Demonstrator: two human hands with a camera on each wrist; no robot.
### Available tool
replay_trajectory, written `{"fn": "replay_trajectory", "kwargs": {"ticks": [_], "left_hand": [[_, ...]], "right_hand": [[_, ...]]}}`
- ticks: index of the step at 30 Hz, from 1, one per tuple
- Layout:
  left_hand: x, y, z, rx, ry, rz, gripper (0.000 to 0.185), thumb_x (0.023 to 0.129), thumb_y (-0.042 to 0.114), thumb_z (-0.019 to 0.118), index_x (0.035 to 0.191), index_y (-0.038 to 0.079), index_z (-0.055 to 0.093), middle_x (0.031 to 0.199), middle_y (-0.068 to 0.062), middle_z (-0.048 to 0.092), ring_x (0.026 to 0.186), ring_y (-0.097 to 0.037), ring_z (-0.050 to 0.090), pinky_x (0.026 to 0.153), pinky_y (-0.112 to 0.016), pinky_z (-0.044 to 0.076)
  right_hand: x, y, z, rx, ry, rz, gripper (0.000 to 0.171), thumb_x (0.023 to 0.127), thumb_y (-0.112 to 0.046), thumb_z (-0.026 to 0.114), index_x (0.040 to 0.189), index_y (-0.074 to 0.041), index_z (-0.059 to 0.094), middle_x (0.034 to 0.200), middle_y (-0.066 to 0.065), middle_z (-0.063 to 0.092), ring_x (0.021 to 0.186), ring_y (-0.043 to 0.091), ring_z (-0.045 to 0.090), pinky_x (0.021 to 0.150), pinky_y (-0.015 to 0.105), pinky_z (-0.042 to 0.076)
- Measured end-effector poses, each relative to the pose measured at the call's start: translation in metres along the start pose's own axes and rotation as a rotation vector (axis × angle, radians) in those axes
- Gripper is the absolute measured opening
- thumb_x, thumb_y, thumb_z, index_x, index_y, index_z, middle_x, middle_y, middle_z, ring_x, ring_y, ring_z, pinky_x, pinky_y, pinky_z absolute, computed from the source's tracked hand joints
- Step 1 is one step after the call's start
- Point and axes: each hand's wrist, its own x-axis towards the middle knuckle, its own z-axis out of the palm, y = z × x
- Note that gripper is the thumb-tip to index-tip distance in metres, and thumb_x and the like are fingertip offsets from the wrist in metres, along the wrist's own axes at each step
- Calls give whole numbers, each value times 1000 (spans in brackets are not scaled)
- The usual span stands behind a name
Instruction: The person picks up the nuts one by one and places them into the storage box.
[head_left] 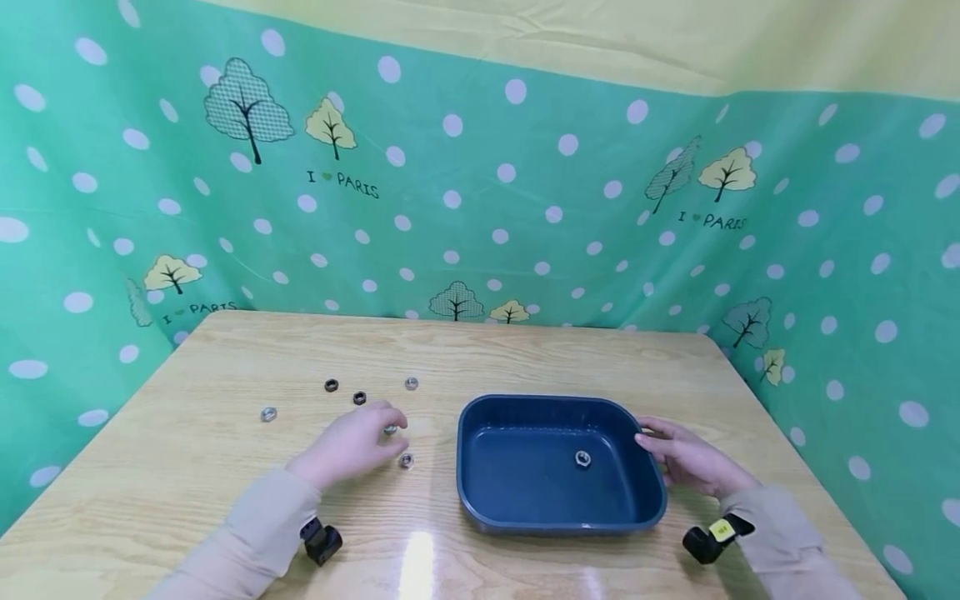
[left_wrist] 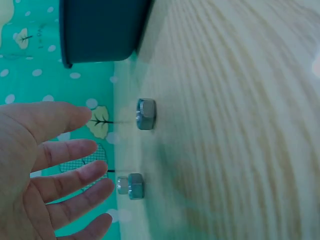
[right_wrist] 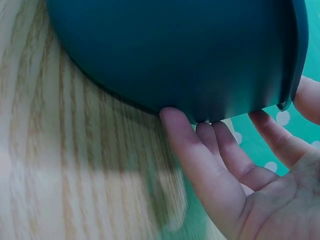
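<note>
My left hand (head_left: 356,443) hovers over the table with its fingers relaxed and spread, holding nothing. Close by its fingertips are a silver hex nut (head_left: 406,460) and another silver nut (head_left: 390,429), partly hidden by the fingers. In the left wrist view a larger-looking nut (left_wrist: 146,114) lies beyond the thumb, and a second nut (left_wrist: 135,186) lies past the fingers. My right hand (head_left: 686,457) holds the right side of a dark blue basin (head_left: 558,527), one digit at the rim and other fingertips against its outer wall (right_wrist: 200,60). One silver nut (head_left: 582,459) lies inside the basin.
Two dark nuts (head_left: 331,385) (head_left: 359,398) lie behind my left hand. A silver nut (head_left: 411,383) sits farther back, another silver nut (head_left: 268,413) to the left. A green patterned curtain (head_left: 480,208) hangs behind the wooden table (head_left: 187,467).
</note>
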Motion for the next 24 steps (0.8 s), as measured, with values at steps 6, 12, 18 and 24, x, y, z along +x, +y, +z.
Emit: {"fn": "replay_trajectory", "kwargs": {"ticks": [6,12,18,24], "left_hand": [[1,-2,6,31,2,-7,26,81,21,72,102,7,67,100,-4,64,95,-23,63,85,-42,52],[1,-4,9,71,-2,12,28,79,23,74,101,7,67,99,-4,64,93,-23,63,84,-41,52],[0,-4,8,116,2,47,27,79,23,74,99,7,67,95,-3,64,89,-21,63,81,-39,52],[-1,-4,8,124,-6,52,24,79,22,74,96,8,67,92,-2,63,84,-18,63,77,-37,53]], "right_hand": [[1,-3,1,-8,33,12,67,98,-33,50,145,4,20,128,7,57,106,13,58,85,47,51],[0,0,1,-4,30,12,67,98,-32,50,145,4,19,130,9,57,107,14,58,86,48,51],[1,1,1,-2,33,13,66,98,-32,49,145,4,19,129,9,57,107,14,58,86,47,51],[0,1,2,-11,46,16,67,98,-32,49,145,5,18,131,11,56,108,15,57,86,47,51]]}}
